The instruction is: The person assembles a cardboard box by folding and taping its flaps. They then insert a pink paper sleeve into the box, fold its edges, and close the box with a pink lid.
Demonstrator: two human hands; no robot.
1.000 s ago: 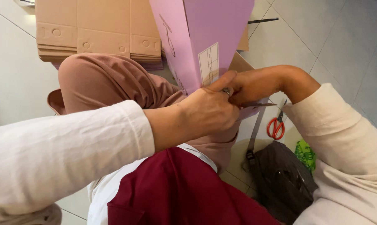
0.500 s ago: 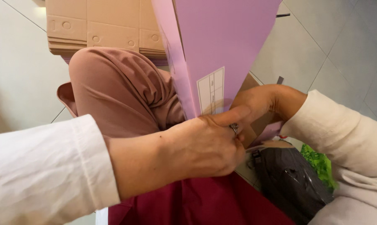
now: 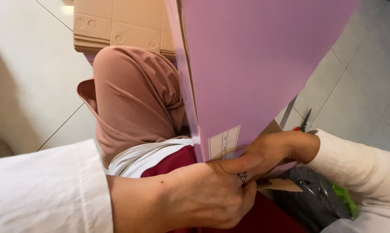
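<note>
White cotton sleeves frame my view at the bottom, one on each arm. My left hand sits nearest the lens, fingers curled and the thumb pressed against the lower corner of the purple cardboard box, with a ring showing on one finger. My right hand comes in from the right just behind it, closed around the same lower edge, so both hands grip the box and touch each other there. A scrap of brown cardboard flap pokes out below the right hand. Under my right forearm lies a dark grey bag with something bright green beside it. The box stands tilted, rising away from me and filling the upper right; a white label sits near its lower corner. Beyond my right wrist, scissors with red handles lie on the pale tiled floor, mostly hidden. Left of the box is a bent knee in pinkish-brown cloth. Farthest off, a stack of flat brown cardboard rests on the floor.
</note>
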